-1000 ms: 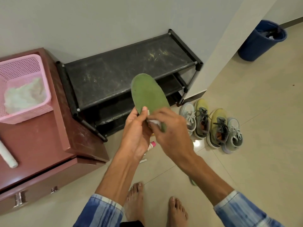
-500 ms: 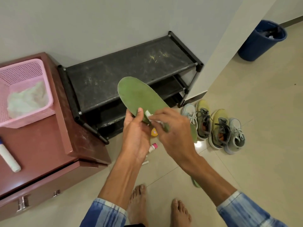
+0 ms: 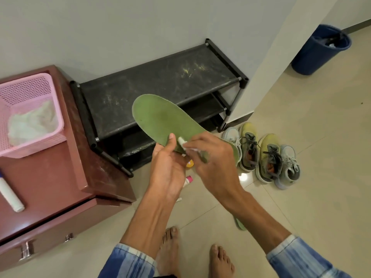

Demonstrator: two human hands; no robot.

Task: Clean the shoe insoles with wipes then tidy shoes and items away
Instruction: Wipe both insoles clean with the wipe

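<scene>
My left hand (image 3: 169,167) grips a green insole (image 3: 162,119) from below, thumb on its top face, the toe end pointing up and left over the rack. My right hand (image 3: 210,159) presses a small white wipe (image 3: 183,142) onto the insole's middle. Two pairs of shoes (image 3: 267,157) stand side by side on the floor to the right, the yellow-green ones between the pale blue-grey ones. Part of a second green insole (image 3: 240,224) shows on the floor beneath my right forearm.
A black shoe rack (image 3: 160,85) stands against the wall. At left, a red-brown cabinet (image 3: 50,177) carries a pink basket (image 3: 30,93) with crumpled white material and a white tube (image 3: 10,194). Small bottles (image 3: 189,178) lie on the floor below my hands. A blue bin (image 3: 321,49) stands far right.
The insole has tilted from nearly upright to lying flatter, its toe swinging left. My right hand with the wipe stays on its middle section.
</scene>
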